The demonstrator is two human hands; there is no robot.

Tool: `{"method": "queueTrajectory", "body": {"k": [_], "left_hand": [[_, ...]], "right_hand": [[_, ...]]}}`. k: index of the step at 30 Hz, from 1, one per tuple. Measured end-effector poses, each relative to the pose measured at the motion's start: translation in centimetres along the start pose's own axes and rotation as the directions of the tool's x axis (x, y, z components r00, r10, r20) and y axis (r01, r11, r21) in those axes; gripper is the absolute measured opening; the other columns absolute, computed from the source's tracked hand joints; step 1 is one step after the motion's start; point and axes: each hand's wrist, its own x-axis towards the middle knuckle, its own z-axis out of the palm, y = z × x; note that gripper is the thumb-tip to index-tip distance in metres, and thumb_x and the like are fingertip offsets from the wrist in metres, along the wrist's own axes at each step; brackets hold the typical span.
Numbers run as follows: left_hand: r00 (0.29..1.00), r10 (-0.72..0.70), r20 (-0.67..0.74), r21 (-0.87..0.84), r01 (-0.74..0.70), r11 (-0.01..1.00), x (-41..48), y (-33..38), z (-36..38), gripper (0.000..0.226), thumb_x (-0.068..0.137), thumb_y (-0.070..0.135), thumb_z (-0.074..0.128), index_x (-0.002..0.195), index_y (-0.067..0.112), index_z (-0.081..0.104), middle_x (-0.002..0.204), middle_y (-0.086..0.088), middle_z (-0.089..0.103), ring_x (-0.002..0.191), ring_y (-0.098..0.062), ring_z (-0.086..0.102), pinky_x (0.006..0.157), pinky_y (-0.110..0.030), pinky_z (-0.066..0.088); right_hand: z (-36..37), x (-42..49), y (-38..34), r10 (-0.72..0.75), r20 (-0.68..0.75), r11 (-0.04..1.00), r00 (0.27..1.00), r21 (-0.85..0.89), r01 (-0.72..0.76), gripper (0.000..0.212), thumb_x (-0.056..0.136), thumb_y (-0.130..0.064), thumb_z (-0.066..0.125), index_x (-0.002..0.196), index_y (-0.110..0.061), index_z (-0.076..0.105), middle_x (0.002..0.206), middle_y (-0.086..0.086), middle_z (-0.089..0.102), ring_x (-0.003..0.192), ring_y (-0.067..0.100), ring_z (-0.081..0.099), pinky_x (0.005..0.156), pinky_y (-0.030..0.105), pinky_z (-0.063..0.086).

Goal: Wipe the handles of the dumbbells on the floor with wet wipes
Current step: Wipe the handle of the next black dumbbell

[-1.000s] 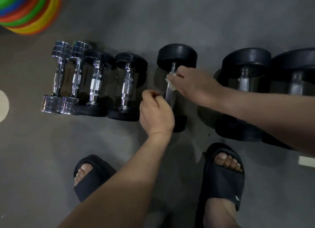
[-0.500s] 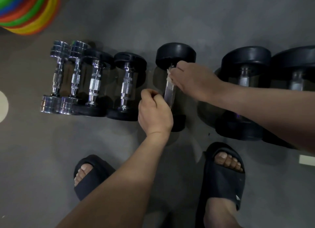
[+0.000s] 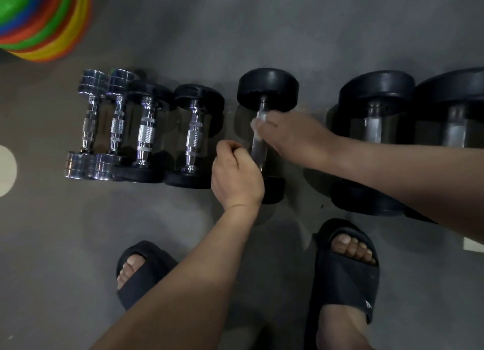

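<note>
A row of dumbbells lies on the grey floor. The middle one, a black-headed dumbbell (image 3: 267, 87), has a bare metal handle (image 3: 258, 150). My right hand (image 3: 293, 137) presses a white wet wipe (image 3: 258, 125) around the upper half of that handle. My left hand (image 3: 235, 177) is closed into a fist just left of the handle's lower end, over the near head; what it holds, if anything, is hidden. To the left lie two chrome dumbbells (image 3: 89, 124) and two small black-headed ones (image 3: 193, 137). Two large black dumbbells (image 3: 374, 119) lie to the right.
A stack of coloured flat cones (image 3: 39, 17) sits at the top left. My feet in black slides (image 3: 345, 276) stand on the floor below the dumbbells. A white round mark (image 3: 6, 170) is at the left edge, a white object (image 3: 472, 243) at the right edge.
My right hand with the wipe slid up the handle toward the far head, then back down toward its middle. The left hand stayed in place.
</note>
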Motion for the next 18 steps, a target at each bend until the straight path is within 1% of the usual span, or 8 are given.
{"method": "queueTrajectory", "body": {"k": [2, 4, 7, 9, 12, 14, 16, 18], "left_hand": [[1.0, 0.002, -0.001, -0.003, -0.002, 1.0, 0.2, -0.1, -0.2, 0.018, 0.095, 0.02, 0.044, 0.101, 0.017, 0.061, 0.094, -0.002, 0.067, 0.089, -0.025, 0.057, 0.078, -0.038, 0.043], [1.0, 0.005, 0.003, 0.001, -0.005, 1.0, 0.4, -0.2, -0.2, 0.018, 0.095, 0.02, 0.044, 0.101, 0.016, 0.061, 0.092, -0.001, 0.067, 0.088, -0.025, 0.057, 0.077, -0.037, 0.043], [1.0, 0.01, 0.017, 0.01, -0.01, 1.0, 0.3, -0.1, -0.1, 0.018, 0.095, 0.021, 0.044, 0.1, 0.016, 0.061, 0.088, -0.001, 0.067, 0.086, -0.025, 0.058, 0.077, -0.039, 0.045], [1.0, 0.013, 0.02, 0.019, -0.013, 1.0, 0.2, 0.0, -0.2, 0.017, 0.094, 0.021, 0.044, 0.097, 0.017, 0.061, 0.085, -0.001, 0.066, 0.084, -0.025, 0.058, 0.076, -0.04, 0.047], [0.999, 0.025, 0.025, 0.029, -0.026, 0.999, 0.2, 0.1, -0.2, 0.018, 0.093, 0.023, 0.043, 0.095, 0.017, 0.06, 0.083, -0.001, 0.066, 0.081, -0.025, 0.058, 0.075, -0.041, 0.048], [0.999, 0.026, 0.028, 0.044, -0.027, 0.999, 0.3, 0.1, -0.2, 0.02, 0.092, 0.025, 0.042, 0.095, 0.017, 0.06, 0.084, -0.002, 0.066, 0.082, -0.026, 0.058, 0.075, -0.042, 0.049], [0.999, 0.026, 0.034, 0.048, -0.028, 0.998, 0.3, 0.1, -0.2, 0.019, 0.093, 0.025, 0.042, 0.095, 0.018, 0.06, 0.085, -0.002, 0.066, 0.082, -0.026, 0.058, 0.076, -0.042, 0.049], [0.999, 0.023, 0.04, 0.055, -0.026, 0.998, 0.3, 0.0, -0.2, 0.019, 0.094, 0.024, 0.042, 0.095, 0.017, 0.06, 0.085, -0.003, 0.066, 0.082, -0.027, 0.058, 0.076, -0.043, 0.049]], "right_hand": [[0.9, -1.6, -0.7, -0.175, 0.064, 0.983, 0.983, 0.073, 0.17, 0.054, 0.084, -0.005, 0.065, 0.137, -0.002, 0.054, 0.112, 0.019, 0.063, 0.087, 0.038, 0.065, 0.061, 0.041, 0.054], [1.1, -1.8, -0.5, -0.157, 0.089, 0.985, 0.984, 0.093, 0.149, 0.05, 0.085, -0.009, 0.058, 0.135, -0.004, 0.055, 0.112, 0.016, 0.063, 0.091, 0.037, 0.065, 0.063, 0.044, 0.055], [1.1, -1.0, -0.4, 0.127, -0.095, 0.952, 0.987, 0.292, -0.094, 0.031, 0.097, -0.021, 0.046, 0.125, -0.012, 0.057, 0.104, 0.01, 0.061, 0.087, 0.031, 0.062, 0.066, 0.04, 0.048], [1.3, -0.9, -1.1, 0.385, -0.199, 0.843, 0.901, 0.474, -0.255, 0.018, 0.102, -0.025, 0.048, 0.11, -0.013, 0.057, 0.089, 0.001, 0.06, 0.077, 0.023, 0.06, 0.061, 0.033, 0.039], [1.6, -0.3, -2.1, 0.677, -0.088, 0.599, 0.731, 0.643, -0.477, 0.008, 0.098, -0.021, 0.054, 0.1, -0.014, 0.057, 0.085, 0.001, 0.064, 0.075, 0.017, 0.059, 0.06, 0.03, 0.039], [1.2, 0.7, -1.7, 0.787, 0.022, 0.439, 0.616, 0.682, -0.585, 0.011, 0.096, -0.02, 0.054, 0.097, -0.013, 0.063, 0.088, 0.002, 0.067, 0.081, 0.018, 0.061, 0.066, 0.03, 0.044], [0.6, 1.5, -1.3, 0.816, 0.096, 0.341, 0.57, 0.716, -0.609, 0.017, 0.096, -0.021, 0.054, 0.094, -0.013, 0.069, 0.089, 0.003, 0.07, 0.084, 0.019, 0.064, 0.073, 0.031, 0.051], [0.9, 1.5, -1.8, 0.805, 0.163, 0.264, 0.571, 0.763, -0.59, 0.021, 0.097, -0.022, 0.054, 0.092, -0.012, 0.072, 0.087, 0.004, 0.072, 0.081, 0.018, 0.066, 0.074, 0.031, 0.052]]}}
